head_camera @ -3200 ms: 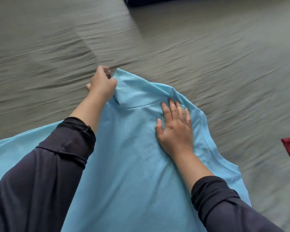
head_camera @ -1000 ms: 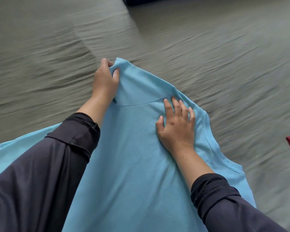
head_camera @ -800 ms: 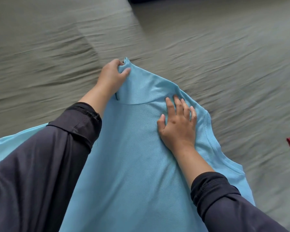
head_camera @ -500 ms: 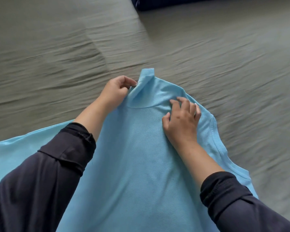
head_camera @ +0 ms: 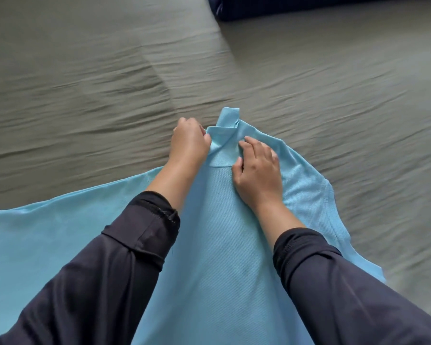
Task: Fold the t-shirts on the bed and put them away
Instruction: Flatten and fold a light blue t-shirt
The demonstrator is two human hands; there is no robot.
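Observation:
A light blue t-shirt lies spread on the grey bed sheet, its collar end pointing away from me. My left hand pinches the collar's left edge, which stands bunched up in a small fold. My right hand rests on the shirt just right of the collar, fingers curled and pressing the fabric with the thumb at the collar seam. Dark sleeves cover both forearms and hide much of the shirt's lower part.
The wrinkled grey-green bed sheet stretches all around the shirt. A dark blue pillow or cushion lies at the far top edge.
Both hands have drawn in toward the collar, bunching it into an upright fold. My right hand went from flat to curled. The red garment at the right edge has left the view.

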